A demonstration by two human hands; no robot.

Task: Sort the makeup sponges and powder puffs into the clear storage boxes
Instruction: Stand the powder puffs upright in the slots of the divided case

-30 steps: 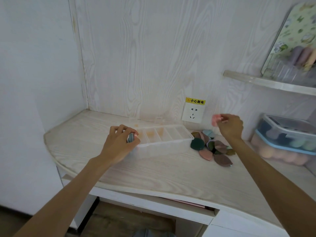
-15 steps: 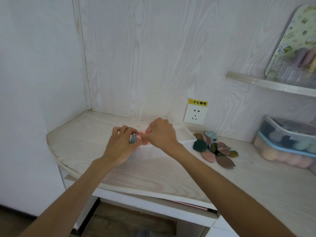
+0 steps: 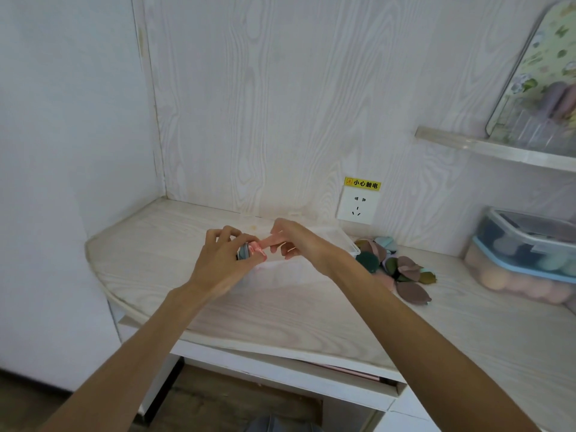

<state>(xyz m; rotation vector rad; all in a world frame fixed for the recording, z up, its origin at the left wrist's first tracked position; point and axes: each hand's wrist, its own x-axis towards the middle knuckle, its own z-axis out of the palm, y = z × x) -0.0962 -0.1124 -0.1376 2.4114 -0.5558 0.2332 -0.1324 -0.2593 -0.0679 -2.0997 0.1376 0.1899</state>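
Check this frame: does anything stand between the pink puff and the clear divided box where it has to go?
Nothing visible does. The right hand presses the pink puff at the left end of the clear box, beside puffs gripped by the left hand. The hands hide that end compartment.

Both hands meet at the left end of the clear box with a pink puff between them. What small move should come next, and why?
Probably the right hand should let go and draw back toward the loose pile of puffs. Its extended finger already presses the pink puff against the puffs the left hand steadies at the clear box, and many remain unsorted.
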